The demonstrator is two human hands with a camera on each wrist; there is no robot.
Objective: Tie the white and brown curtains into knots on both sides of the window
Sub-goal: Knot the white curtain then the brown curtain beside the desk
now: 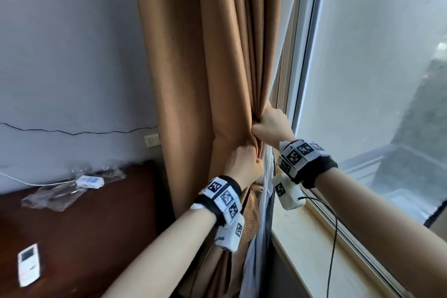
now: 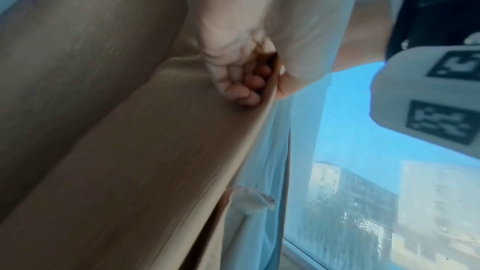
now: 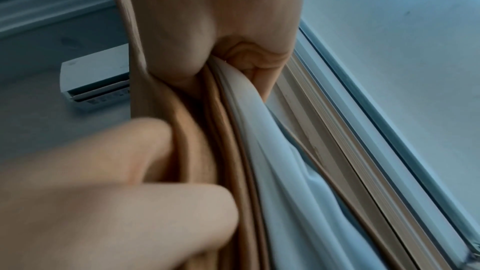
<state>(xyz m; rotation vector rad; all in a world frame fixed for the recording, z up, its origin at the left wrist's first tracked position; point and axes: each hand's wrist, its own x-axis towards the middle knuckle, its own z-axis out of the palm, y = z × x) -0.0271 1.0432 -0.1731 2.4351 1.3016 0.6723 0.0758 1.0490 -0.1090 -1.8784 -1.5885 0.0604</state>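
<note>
The brown curtain hangs in folds left of the window. My left hand grips a bunch of its folds. My right hand grips the same gathered folds just above and to the right. The white curtain hangs behind the brown one, showing below my hands beside the sill. In the left wrist view my left hand's fingers curl round the brown curtain's edge, with the sheer white curtain beside it. The right wrist view shows my right hand clamped on brown curtain and white curtain together.
A window sill and the window glass lie to the right. To the left stands a dark wooden table with a white remote, a white adaptor and plastic wrapping. A wall socket sits behind.
</note>
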